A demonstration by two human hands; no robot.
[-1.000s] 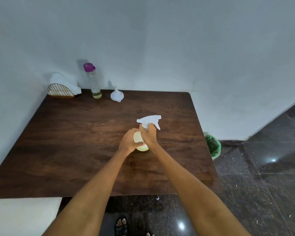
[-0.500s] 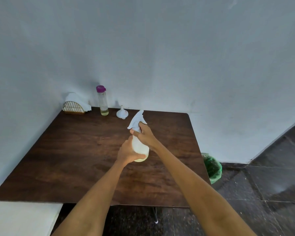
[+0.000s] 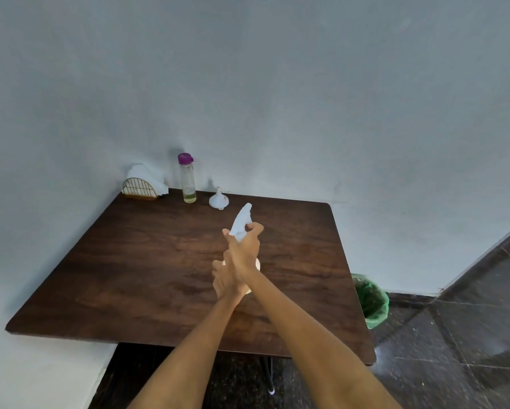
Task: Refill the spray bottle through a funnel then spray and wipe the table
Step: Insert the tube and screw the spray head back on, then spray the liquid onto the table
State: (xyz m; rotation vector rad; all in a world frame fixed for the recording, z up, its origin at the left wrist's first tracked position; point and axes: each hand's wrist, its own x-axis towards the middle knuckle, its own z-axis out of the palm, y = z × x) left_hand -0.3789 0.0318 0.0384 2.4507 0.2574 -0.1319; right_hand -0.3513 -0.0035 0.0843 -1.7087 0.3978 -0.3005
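Head view: spray bottle (image 3: 242, 222) held over the middle of the table (image 3: 147, 261). Right hand (image 3: 244, 252) grips the neck below the white trigger head; left hand (image 3: 225, 280) wraps the pale body lower down. Bottle is probably light, thin-walled plastic that yields if squeezed, and best held at body and collar. Funnel (image 3: 218, 199) and refill bottle (image 3: 187, 180) stand near the far edge, well apart from both hands.
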